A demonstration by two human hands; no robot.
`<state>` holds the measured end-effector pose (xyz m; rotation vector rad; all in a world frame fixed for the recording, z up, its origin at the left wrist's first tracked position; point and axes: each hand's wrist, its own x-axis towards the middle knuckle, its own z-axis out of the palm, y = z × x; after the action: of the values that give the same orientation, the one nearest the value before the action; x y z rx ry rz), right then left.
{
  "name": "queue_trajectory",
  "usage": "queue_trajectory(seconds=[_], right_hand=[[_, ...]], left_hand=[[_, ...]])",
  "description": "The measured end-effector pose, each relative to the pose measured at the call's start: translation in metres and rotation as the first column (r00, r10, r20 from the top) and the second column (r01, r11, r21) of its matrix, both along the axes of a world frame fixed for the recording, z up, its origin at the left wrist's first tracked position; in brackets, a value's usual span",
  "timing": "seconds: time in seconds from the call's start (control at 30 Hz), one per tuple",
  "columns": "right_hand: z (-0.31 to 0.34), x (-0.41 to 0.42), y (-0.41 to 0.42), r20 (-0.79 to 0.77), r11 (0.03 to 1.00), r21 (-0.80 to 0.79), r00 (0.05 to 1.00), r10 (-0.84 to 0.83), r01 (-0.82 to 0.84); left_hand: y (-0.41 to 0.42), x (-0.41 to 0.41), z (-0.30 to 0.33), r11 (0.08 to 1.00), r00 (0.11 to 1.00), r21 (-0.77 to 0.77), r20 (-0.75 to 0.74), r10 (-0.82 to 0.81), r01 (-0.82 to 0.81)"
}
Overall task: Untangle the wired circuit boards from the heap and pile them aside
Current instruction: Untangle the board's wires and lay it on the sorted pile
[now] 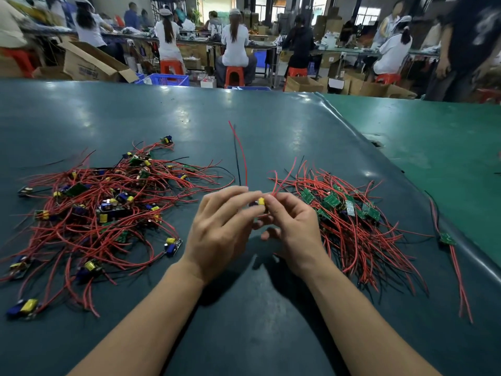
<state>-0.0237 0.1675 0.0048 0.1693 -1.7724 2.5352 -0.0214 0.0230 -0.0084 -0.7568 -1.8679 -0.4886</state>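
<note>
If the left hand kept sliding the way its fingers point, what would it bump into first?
Its fingers point up and to the right, so the left hand would first meet the small circuit board it already pinches, then the right hand just behind. Depth is hard to judge.

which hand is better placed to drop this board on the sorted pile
Right: the right hand pinches the board and sits beside the sorted pile; the left hand lies toward the heap.
</note>
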Motion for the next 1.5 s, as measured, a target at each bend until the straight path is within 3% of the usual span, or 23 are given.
queue_trajectory(seconds=[0.07, 0.13, 0.2, 0.23, 0.37, 0.43, 0.5, 0.6, 0.67, 0.7, 0.77, 0.83, 0.93, 1.03, 1.17, 1.3, 1.5], right_hand=[[0.0, -0.003, 0.002, -0.021, 0.997, -0.012, 0.997, -0.073, 0.073], [0.0, -0.005, 0.003, -0.033, 0.995, -0.014, 0.994, -0.102, 0.102], [-0.002, -0.004, 0.003, -0.044, 0.995, 0.028, 0.994, -0.098, 0.099], [-0.003, -0.003, 0.002, -0.057, 0.993, 0.065, 0.994, -0.095, 0.099], [-0.007, -0.001, -0.003, -0.1, 0.985, 0.152, 0.993, -0.065, 0.08], [-0.007, -0.001, -0.006, -0.157, 0.984, 0.164, 0.987, -0.038, 0.065], [-0.007, 0.001, -0.007, -0.292, 0.968, 0.232, 0.956, -0.023, 0.094], [-0.012, 0.004, -0.005, -0.492, 0.84, 0.518, 0.86, 0.135, 0.164], [-0.013, 0.004, -0.002, -0.486, 0.766, 0.621, 0.848, 0.213, 0.164], [-0.012, 0.004, -0.001, -0.446, 0.777, 0.611, 0.876, 0.183, 0.149], [-0.008, 0.003, 0.0, -0.272, 0.876, 0.478, 0.959, 0.078, 0.064], [-0.006, 0.002, 0.002, -0.116, 0.929, 0.368, 0.99, 0.082, -0.034], [-0.005, 0.001, 0.002, -0.172, 0.91, 0.413, 0.979, 0.107, -0.027], [-0.004, 0.001, 0.002, -0.161, 0.925, 0.379, 0.983, 0.088, -0.02], [-0.002, -0.001, 0.006, -0.01, 0.953, 0.304, 1.0, 0.026, -0.022], [0.0, 0.003, 0.004, 0.097, 0.966, 0.176, 0.98, 0.177, -0.192], [0.01, 0.005, 0.021, 0.102, 0.885, 0.296, 0.933, 0.344, -0.359]], left_hand=[[0.0, 0.003, 0.0, 0.997, 0.997, 0.062, 0.059, -0.039, 0.035], [0.001, 0.004, 0.0, 0.984, 0.95, 0.165, 0.289, -0.117, 0.071], [0.001, 0.002, -0.001, 0.945, 0.795, 0.326, 0.572, -0.2, 0.003], [0.0, 0.0, -0.003, 0.916, 0.726, 0.402, 0.632, -0.27, -0.01], [-0.006, -0.009, -0.005, 0.768, 0.665, 0.64, 0.567, -0.486, 0.015], [-0.008, -0.014, -0.003, 0.524, 0.585, 0.848, 0.467, -0.663, -0.082], [-0.007, -0.014, -0.001, 0.259, 0.487, 0.946, 0.324, -0.811, -0.197], [-0.005, -0.013, 0.003, 0.156, 0.419, 0.934, 0.288, -0.861, -0.321], [-0.007, -0.012, 0.005, 0.182, 0.415, 0.916, 0.33, -0.848, -0.357], [-0.008, -0.011, 0.006, 0.228, 0.404, 0.907, 0.368, -0.838, -0.353], [-0.007, -0.005, 0.007, 0.387, 0.336, 0.874, 0.473, -0.814, -0.293], [-0.004, 0.002, 0.004, 0.552, 0.25, 0.811, 0.585, -0.772, -0.193], [-0.004, 0.002, 0.001, 0.694, 0.211, 0.712, 0.698, -0.685, -0.102], [-0.006, 0.004, 0.004, 0.695, 0.192, 0.718, 0.689, -0.699, -0.048], [-0.006, 0.005, 0.006, 0.717, 0.195, 0.697, 0.702, -0.685, 0.012], [-0.005, 0.005, 0.006, 0.715, 0.192, 0.7, 0.701, -0.687, 0.003], [-0.008, 0.006, 0.004, 0.751, 0.121, 0.66, 0.744, -0.658, 0.023]])
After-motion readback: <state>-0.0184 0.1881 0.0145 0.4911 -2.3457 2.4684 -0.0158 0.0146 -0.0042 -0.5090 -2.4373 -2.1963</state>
